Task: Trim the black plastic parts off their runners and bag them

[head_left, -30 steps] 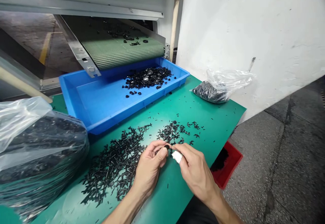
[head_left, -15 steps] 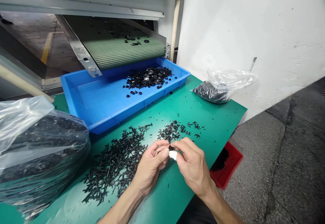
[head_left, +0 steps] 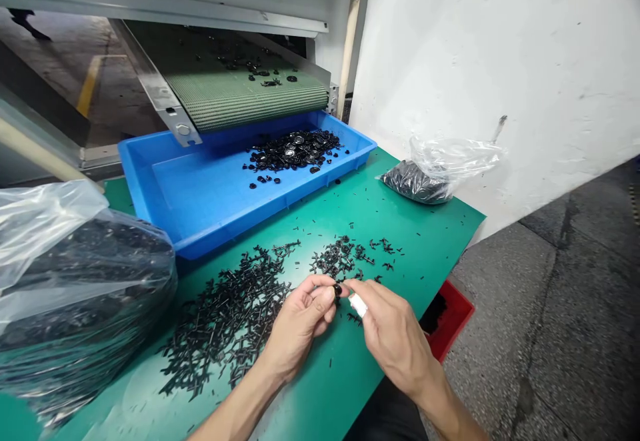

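Observation:
My left hand [head_left: 300, 317] pinches a small round black part [head_left: 337, 290] between thumb and fingertips, over the green tabletop [head_left: 320, 394]. Close to its right, my right hand [head_left: 397, 334] has its index fingertip by the part and its thumb apart from that finger. White wrapping [head_left: 357, 305] covers the right thumb's tip. I see nothing held in the right hand, though its other fingers are mostly hidden. A large pile of thin black branched pieces [head_left: 225, 314] spreads left of my hands. A smaller pile of black parts [head_left: 340, 257] lies just beyond them.
A blue tray [head_left: 200, 227] with black parts stands under the green conveyor belt [head_left: 250, 104]. Clear plastic bags of black pieces sit at left [head_left: 90, 281] and back right [head_left: 425, 177]. Below the table's right edge is a red bin [head_left: 457, 321]. A white wall [head_left: 475, 47] rises behind.
My right hand has moved slightly right, and its thumb has come away from the part. The round black part now shows more plainly in my left fingertips. The view has shifted slightly.

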Action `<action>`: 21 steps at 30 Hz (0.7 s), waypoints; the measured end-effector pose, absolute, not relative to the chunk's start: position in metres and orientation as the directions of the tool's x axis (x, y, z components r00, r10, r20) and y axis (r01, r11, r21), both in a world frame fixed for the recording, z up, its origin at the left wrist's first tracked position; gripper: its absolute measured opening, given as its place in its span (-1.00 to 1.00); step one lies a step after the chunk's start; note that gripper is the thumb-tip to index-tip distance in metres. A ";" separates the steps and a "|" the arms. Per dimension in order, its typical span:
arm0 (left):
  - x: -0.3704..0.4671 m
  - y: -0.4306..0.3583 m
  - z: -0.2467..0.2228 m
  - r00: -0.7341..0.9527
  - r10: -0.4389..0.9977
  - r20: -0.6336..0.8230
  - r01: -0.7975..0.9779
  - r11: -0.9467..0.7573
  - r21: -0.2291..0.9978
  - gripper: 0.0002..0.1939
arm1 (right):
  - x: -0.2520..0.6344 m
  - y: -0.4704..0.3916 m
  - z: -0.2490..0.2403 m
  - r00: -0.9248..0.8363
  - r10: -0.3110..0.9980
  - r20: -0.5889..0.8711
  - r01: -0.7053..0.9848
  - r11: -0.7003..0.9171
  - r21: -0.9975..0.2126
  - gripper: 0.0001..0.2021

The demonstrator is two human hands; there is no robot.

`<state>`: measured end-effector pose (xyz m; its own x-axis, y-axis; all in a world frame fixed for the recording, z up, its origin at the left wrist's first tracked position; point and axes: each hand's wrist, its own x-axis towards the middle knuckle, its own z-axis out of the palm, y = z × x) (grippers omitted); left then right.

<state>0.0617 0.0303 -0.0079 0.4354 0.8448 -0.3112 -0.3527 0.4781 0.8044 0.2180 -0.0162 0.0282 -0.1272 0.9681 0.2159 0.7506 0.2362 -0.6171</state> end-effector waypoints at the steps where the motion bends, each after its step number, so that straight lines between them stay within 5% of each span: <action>1: 0.062 0.030 -0.008 0.425 0.850 -0.312 -0.356 0.474 0.805 -0.72 | 0.218 -0.018 0.028 -0.125 0.967 0.221 0.773 0.234 -0.590 -0.54; 10: 0.064 0.028 -0.010 0.322 0.899 -0.299 -0.385 0.412 0.825 -0.69 | 0.211 -0.024 0.032 -0.173 0.960 0.223 0.892 0.248 -0.377 -0.69; 21: 0.064 0.027 -0.014 0.276 0.927 -0.254 -0.266 0.327 0.907 -0.80 | 0.207 -0.025 0.029 -0.151 0.963 0.223 0.917 0.221 -0.331 -0.68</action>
<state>0.0642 0.0268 -0.0139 0.2757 0.9272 -0.2536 -0.2656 0.3271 0.9069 0.2068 -0.0254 0.0291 -0.1514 0.9630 0.2230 0.9174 0.2209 -0.3310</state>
